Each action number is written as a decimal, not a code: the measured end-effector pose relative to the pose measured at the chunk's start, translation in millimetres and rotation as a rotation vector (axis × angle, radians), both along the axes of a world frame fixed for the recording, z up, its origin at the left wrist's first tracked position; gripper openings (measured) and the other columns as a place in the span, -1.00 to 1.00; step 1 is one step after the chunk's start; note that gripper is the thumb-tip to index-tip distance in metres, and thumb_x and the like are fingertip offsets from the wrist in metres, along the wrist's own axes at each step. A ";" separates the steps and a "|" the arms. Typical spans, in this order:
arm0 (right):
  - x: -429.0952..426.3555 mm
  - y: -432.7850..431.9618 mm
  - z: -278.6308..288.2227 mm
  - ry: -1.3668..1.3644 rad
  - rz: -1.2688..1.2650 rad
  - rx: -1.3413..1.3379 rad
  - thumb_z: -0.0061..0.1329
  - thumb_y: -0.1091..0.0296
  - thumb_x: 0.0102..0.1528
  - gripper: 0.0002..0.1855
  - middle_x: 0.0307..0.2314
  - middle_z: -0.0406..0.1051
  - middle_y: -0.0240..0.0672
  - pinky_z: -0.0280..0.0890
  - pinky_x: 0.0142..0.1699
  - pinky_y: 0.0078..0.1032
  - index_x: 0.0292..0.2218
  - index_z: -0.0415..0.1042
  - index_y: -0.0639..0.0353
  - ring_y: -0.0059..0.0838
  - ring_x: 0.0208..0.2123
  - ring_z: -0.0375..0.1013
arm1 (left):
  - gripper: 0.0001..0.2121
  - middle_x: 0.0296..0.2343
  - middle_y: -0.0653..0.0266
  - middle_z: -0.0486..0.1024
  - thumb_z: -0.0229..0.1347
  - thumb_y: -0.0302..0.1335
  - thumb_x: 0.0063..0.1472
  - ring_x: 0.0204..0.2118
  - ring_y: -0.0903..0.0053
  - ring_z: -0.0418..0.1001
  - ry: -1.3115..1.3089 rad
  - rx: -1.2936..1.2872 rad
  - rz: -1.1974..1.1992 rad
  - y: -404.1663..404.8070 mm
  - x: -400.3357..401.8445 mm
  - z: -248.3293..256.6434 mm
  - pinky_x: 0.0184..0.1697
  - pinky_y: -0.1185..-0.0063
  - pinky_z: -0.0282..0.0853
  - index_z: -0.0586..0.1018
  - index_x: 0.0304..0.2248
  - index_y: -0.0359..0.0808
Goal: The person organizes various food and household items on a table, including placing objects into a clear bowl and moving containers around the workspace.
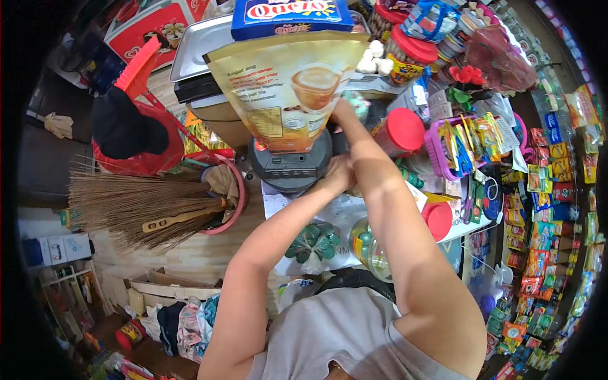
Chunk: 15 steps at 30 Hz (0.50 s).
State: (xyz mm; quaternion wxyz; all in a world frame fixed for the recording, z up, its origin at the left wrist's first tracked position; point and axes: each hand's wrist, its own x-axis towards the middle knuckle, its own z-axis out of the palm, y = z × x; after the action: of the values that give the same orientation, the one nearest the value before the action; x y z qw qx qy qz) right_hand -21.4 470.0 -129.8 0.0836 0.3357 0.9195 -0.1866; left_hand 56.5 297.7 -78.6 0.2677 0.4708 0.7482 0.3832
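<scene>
My left hand [340, 172] lies low beside a round black device with ports [294, 166]; its fingers are turned away from view. Beyond it, my right hand [344, 114] reaches behind the edge of a large coffee pouch [266, 95], its fingers largely hidden. The pouch stands upright above the black device. A red-lidded jar [403, 130] is just right of my right forearm. Nearer my body, a clear bag of green round items [313, 242] and a glass jar [368, 247] rest on the white tabletop [280, 209].
A blue box [292, 18] and a metal tray [197, 47] stand at the far side. To the right are a purple basket of sachets [439, 152], a red lid [437, 221] and hanging packets [536, 232]. Left of the table, a stick broom [142, 204] leans from a pink bin [237, 190].
</scene>
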 end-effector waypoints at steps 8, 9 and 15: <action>30.4 -4.7 96.8 0.110 0.077 0.255 0.02 0.22 -0.07 -0.75 -0.40 0.48 -0.08 0.41 -0.26 -0.34 -0.37 0.54 0.16 -0.20 -0.34 0.52 | -0.79 -0.40 -0.05 0.49 0.11 -0.43 0.00 -0.29 0.07 0.45 0.049 0.044 0.030 6.6 6.5 4.8 -0.29 0.29 0.37 0.47 -0.35 -0.35; 36.5 6.8 100.5 0.102 0.089 0.270 0.01 0.20 -0.06 -0.76 -0.39 0.49 -0.09 0.40 -0.24 -0.33 -0.38 0.54 0.13 -0.19 -0.32 0.51 | -0.79 -0.40 -0.05 0.49 0.11 -0.45 0.00 -0.29 0.07 0.45 0.053 0.032 0.026 8.9 8.7 4.7 -0.29 0.29 0.36 0.46 -0.35 -0.35; 39.6 31.2 14.0 -0.310 -0.010 0.030 0.02 0.27 -0.08 -0.72 -0.23 0.46 -0.20 0.37 -0.14 -0.33 -0.27 0.54 0.07 -0.29 -0.17 0.46 | -0.78 -0.29 -0.04 0.47 0.11 -0.44 -0.01 -0.20 0.07 0.41 -0.033 0.013 0.051 5.1 9.5 -4.8 -0.22 0.28 0.33 0.48 -0.31 -0.28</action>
State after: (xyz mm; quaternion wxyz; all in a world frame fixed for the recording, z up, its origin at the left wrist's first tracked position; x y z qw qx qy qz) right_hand 18.2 501.3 -115.8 0.2188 0.3661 0.8966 -0.1192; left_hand 66.0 302.8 -83.4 0.2672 0.4467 0.7530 0.4025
